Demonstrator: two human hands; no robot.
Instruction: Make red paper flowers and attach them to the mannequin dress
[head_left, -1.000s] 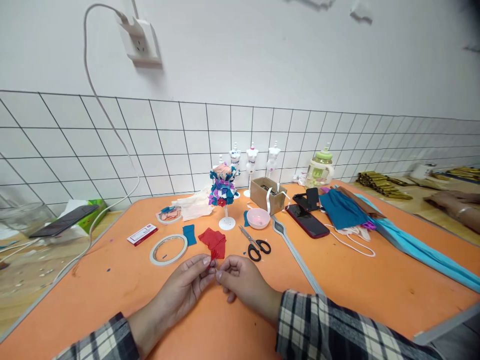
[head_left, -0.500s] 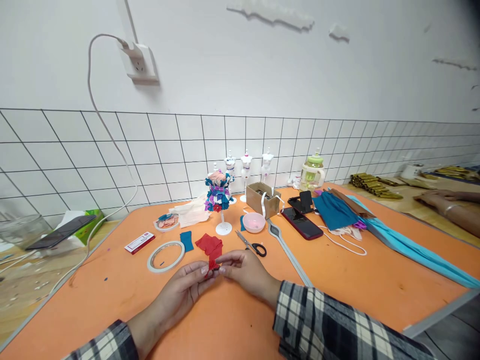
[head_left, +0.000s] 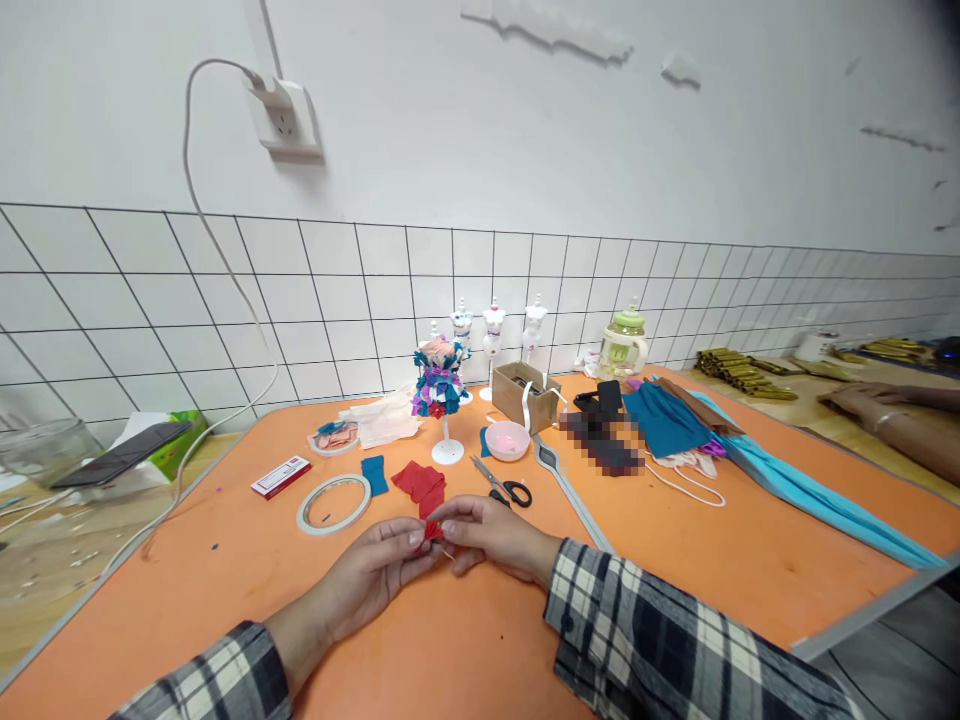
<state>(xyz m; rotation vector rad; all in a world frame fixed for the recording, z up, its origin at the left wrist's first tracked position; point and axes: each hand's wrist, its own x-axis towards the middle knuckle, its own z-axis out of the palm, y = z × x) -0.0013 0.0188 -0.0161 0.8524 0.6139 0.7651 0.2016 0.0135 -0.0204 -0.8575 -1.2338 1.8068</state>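
Observation:
Between my hands is a small gathered piece of red fabric (head_left: 433,532), pinched from both sides. My left hand (head_left: 379,560) grips it with thumb and fingers. From the other side, my right hand (head_left: 491,538) pinches the same piece, and a thin pale strand shows beneath its fingertips. Flat red fabric pieces (head_left: 420,483) lie just beyond my fingers. A pair of scissors (head_left: 517,492) with black handles rests past my right hand. Farther back stands a small white dress form (head_left: 448,452) covered in ruffled blue, purple, pink and red fabric scraps.
On the orange table (head_left: 465,650) are a tape roll (head_left: 334,529), a red-and-white box (head_left: 281,477), a pink bowl (head_left: 507,440), a cardboard box (head_left: 517,397), a grey strap (head_left: 577,500) and blue fabric (head_left: 667,420). Another person's arm (head_left: 892,415) is at the right.
My fingers have drawn closer around the red fabric, and the right fingers have curled further under it. A pale strand now shows there. The view has shifted slightly.

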